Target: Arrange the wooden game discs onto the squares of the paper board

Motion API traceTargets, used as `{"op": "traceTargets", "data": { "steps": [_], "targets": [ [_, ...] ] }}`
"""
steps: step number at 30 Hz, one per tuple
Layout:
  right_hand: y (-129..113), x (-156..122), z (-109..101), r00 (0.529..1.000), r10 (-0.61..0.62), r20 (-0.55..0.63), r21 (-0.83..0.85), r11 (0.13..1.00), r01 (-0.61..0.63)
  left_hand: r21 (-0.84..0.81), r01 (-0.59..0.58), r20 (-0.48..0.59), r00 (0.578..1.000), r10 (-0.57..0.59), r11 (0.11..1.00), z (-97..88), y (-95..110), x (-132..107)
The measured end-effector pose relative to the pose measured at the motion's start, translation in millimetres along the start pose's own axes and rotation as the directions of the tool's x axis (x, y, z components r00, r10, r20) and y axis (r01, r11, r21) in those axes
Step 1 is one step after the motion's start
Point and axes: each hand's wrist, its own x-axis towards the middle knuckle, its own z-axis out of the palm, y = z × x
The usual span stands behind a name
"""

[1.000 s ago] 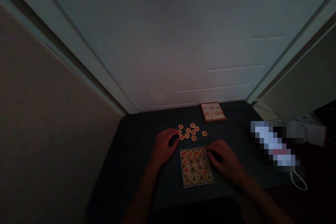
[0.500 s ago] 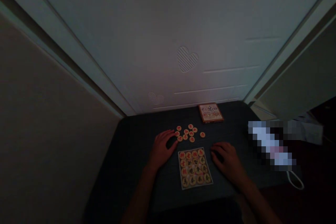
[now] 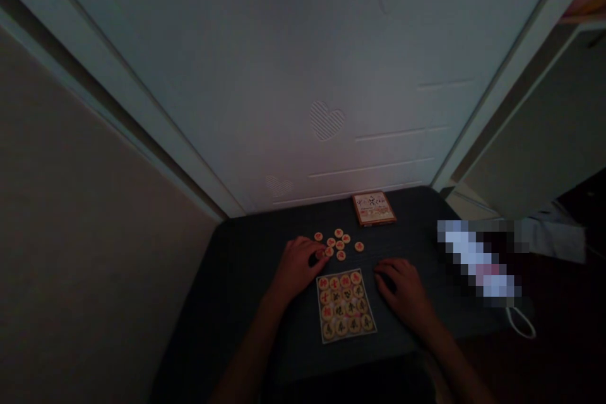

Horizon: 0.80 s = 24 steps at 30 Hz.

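Note:
My left hand (image 3: 299,265) is at the left side of a loose group of round Chinese chess pieces (image 3: 339,245) with red characters. Its thumb and fingertips close around one red-marked piece (image 3: 320,254); part of that piece is hidden. Just below lies a square tray (image 3: 347,336) with a light rim, filled with rows of Chinese chess pieces, some marked red and others black. To the tray's right my right hand (image 3: 402,287) rests on the table, fingers loosely bent, thumb apart, nothing between them.
A flat box (image 3: 374,208) with a printed lid lies at the back of the dark table (image 3: 237,265), near the white panel (image 3: 284,76) with heart patterns. On the right is a blurred-out object (image 3: 478,262) with a white loop (image 3: 521,323). Papers (image 3: 553,233) lie beyond it.
My left thumb and fingers have drawn together around a red-marked piece. The view has shifted slightly, and my right hand stays beside the tray.

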Motion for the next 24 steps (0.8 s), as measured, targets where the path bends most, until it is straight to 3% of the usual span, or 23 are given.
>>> {"op": "traceTargets", "data": {
  "steps": [15,24],
  "targets": [
    [-4.6,1.8,-4.8,0.999,0.016,-0.045,0.047,0.999,-0.014,0.032,0.019,0.021,1.0,-0.019,0.999,12.4,-0.2,10.3],
    [-2.6,1.0,-3.3,0.999,0.034,-0.022,0.066,0.997,-0.032,-0.034,0.048,-0.043,0.998,-0.049,0.998,3.1,-0.4,2.3]
  ]
}}
